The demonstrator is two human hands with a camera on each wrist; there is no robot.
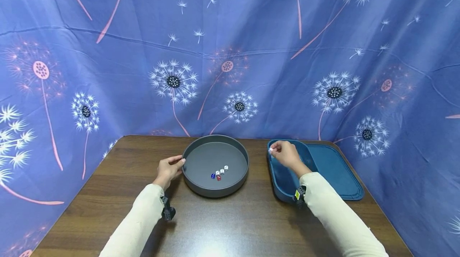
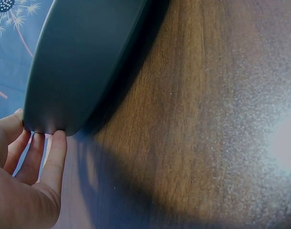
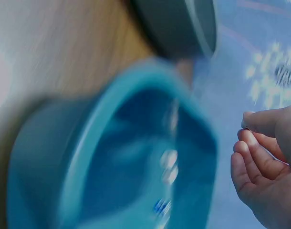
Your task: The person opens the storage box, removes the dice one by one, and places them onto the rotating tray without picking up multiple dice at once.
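My left hand (image 1: 168, 172) holds the side of a round dark grey tray (image 1: 195, 184), thumb at the rim and fingertips against the outer wall, as the left wrist view shows. Inside the tray lie several dice: white ones (image 1: 226, 168), a blue die (image 1: 213, 176) and a red die (image 1: 219, 178). My right hand (image 1: 286, 154) is raised over the far left end of a blue bin (image 1: 276, 188), pinching a small white die (image 1: 271, 150) between thumb and fingertips. In the right wrist view that die is mostly hidden; white dice (image 3: 169, 167) and a blue die (image 3: 161, 207) show blurred in the bin.
A flat blue lid-like panel (image 1: 338, 173) adjoins the bin on its right. Both containers stand on a brown wooden table (image 1: 251, 221), apart from each other. A blue dandelion-print cloth (image 1: 273, 81) hangs behind and along the sides.
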